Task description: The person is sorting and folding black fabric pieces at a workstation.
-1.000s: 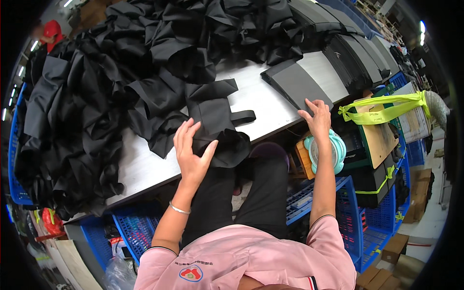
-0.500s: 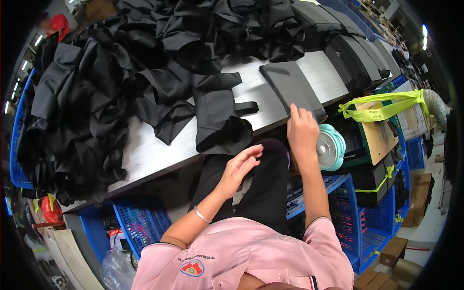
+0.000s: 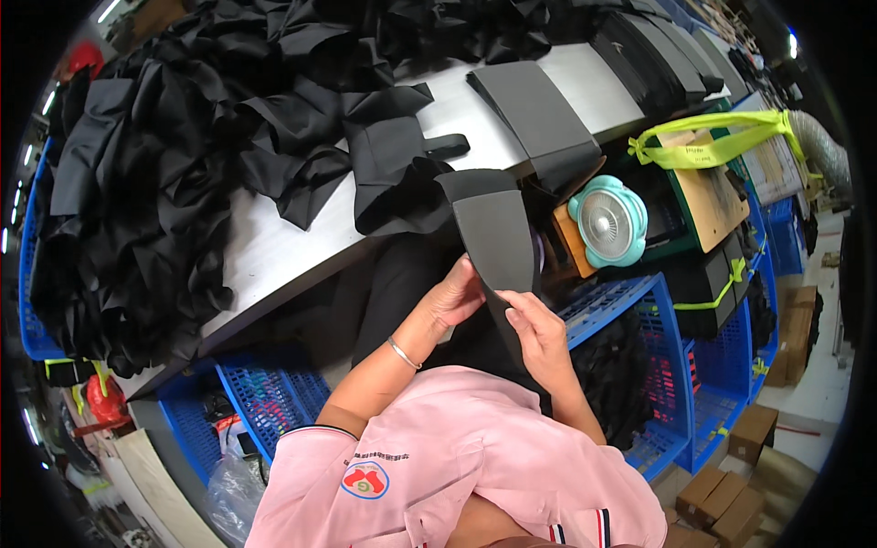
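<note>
Between my two hands hangs a flat dark grey fabric panel (image 3: 498,239), held over my lap with its lower edge bent. My left hand (image 3: 457,290) closes on its lower left edge, and my right hand (image 3: 537,331) pinches the lower right side. Beyond it, a stack of similar grey panels (image 3: 539,114) lies on the table's near right part. Left of the raised panel sits a black fabric piece with a loop (image 3: 393,151), lying at the edge of the pale table (image 3: 274,265).
A large heap of black fabric pieces (image 3: 146,183) covers the table's left and back. More grey panel stacks (image 3: 653,59) stand farther right. A turquoise fan (image 3: 607,221) is close to my right, above a blue plastic basket (image 3: 671,365). Another blue basket (image 3: 265,402) stands at lower left.
A grey panel has come off the stack and is now in both hands over my lap. My right hand has drawn back from the stack, and my left hand has closed on the panel.
</note>
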### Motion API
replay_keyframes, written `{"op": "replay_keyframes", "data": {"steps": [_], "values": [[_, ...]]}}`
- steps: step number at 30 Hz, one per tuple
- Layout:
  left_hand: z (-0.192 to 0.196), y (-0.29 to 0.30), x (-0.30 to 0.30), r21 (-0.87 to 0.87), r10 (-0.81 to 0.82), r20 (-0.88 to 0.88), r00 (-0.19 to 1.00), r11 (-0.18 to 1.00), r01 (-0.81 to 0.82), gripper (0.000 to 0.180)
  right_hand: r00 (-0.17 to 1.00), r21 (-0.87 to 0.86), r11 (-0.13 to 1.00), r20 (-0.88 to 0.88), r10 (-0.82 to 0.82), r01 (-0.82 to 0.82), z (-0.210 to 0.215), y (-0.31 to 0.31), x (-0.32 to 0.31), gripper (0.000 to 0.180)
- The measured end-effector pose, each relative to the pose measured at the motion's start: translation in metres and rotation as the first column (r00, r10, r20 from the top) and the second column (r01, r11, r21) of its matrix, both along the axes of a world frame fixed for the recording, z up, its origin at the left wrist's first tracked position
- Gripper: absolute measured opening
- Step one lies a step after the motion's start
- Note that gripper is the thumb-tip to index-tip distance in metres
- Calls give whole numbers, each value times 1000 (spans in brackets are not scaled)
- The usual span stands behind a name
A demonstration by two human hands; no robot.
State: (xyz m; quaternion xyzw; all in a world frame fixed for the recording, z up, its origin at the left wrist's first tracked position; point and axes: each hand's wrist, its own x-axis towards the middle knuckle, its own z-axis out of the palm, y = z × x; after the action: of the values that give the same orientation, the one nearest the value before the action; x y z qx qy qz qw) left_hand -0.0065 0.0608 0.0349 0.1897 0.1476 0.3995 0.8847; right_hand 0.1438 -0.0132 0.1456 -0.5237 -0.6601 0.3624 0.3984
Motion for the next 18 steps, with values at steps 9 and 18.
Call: {"op": "replay_keyframes", "data": {"steps": [9,18], "values": [[7,-26,3,74,40,-274,961,997,-20,118,983,-46,991,-141,119,-126,-27,-18,19,32],[-17,-29,4,52,-55,-102,993,997,60,123,880,-96,975,-454,138,-202,-39,-51,47,27]]}}
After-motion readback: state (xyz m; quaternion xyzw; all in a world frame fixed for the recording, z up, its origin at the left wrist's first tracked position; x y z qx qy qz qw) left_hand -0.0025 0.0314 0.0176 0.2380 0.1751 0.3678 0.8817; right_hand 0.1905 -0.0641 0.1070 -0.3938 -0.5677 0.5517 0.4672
